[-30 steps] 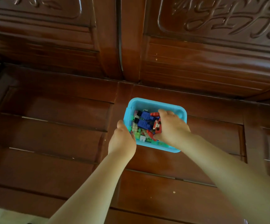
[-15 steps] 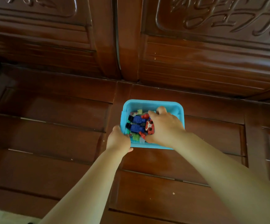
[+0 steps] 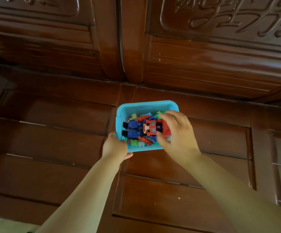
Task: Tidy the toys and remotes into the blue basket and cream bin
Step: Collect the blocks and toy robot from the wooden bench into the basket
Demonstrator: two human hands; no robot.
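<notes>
A small blue basket (image 3: 146,105) sits on a dark wooden seat, near its carved backrest. Inside lie several small coloured building bricks (image 3: 134,143), with a red and blue toy robot (image 3: 142,128) lying flat on top of them. My left hand (image 3: 114,147) grips the basket's near-left corner. My right hand (image 3: 176,132) hovers over the basket's right side with fingers spread and loosely bent, fingertips at the robot's red upper end; no firm grip on it shows. The cream bin and the remotes are out of view.
The wooden seat (image 3: 52,148) stretches left and right of the basket in slatted panels. A carved wooden backrest (image 3: 203,47) rises right behind the basket. A pale strip of floor (image 3: 2,224) shows at the bottom left.
My right hand, which was curled over the toy robot, has opened and drawn to the right, leaving the robot lying uncovered in the basket. My left hand keeps its hold on the basket.
</notes>
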